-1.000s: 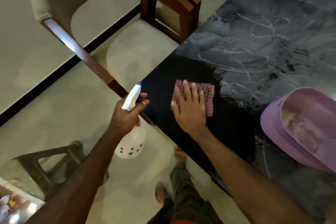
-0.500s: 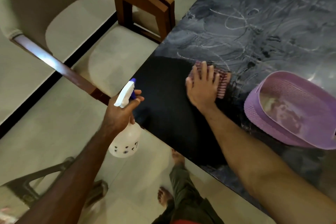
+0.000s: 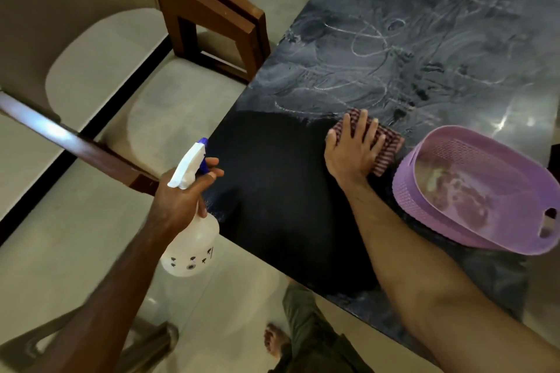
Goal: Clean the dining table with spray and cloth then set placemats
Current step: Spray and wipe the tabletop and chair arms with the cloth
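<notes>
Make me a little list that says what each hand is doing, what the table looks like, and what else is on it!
Left hand: grips the white plastic spray bottle with a blue nozzle, held off the table's near edge.
Right hand: pressed flat, fingers spread, on the red-striped cloth.
Dark glossy dining table: clean black patch near the hands, pale smeary streaks farther away.
Also on the table: a purple woven plastic basket, right of the cloth.
Beside the table: a wooden chair with a beige seat.
Placemats: not laid yet.

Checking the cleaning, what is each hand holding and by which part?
Left hand grips the spray bottle at its neck; right hand presses flat on the cloth.
</notes>
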